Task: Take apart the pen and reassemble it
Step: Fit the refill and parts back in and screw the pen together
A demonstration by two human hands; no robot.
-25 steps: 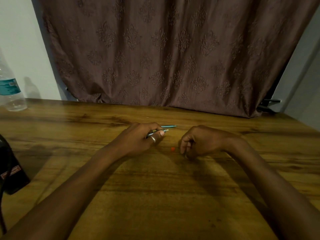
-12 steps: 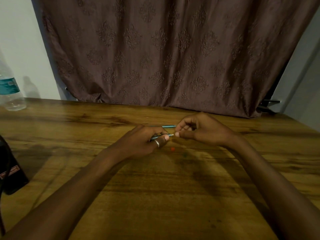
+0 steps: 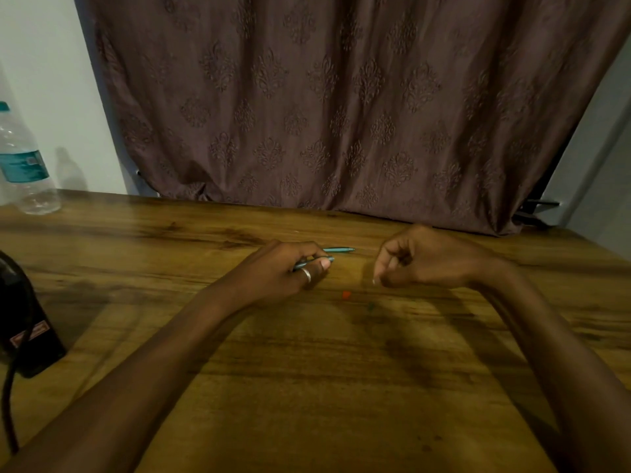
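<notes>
My left hand [image 3: 283, 273], with a ring on one finger, is closed around a teal pen barrel [image 3: 316, 261] whose open end pokes out to the right. Just behind it a second thin teal pen part [image 3: 339, 249] lies flat on the wooden table [image 3: 307, 387]. My right hand [image 3: 426, 257] hovers to the right of the barrel, a hand's width away, fingers curled with thumb and forefinger pinched; whether it holds a small piece I cannot tell. A tiny orange piece [image 3: 346, 294] sits on the table between and in front of both hands.
A clear water bottle [image 3: 24, 165] with a teal label stands at the table's far left. A black object with a cable [image 3: 20, 322] sits at the left edge. A brown patterned curtain [image 3: 341, 114] hangs behind the table.
Half a second ago my right hand's fingertips were at the barrel's open end; it has since pulled away to the right. My left hand has kept hold of the barrel.
</notes>
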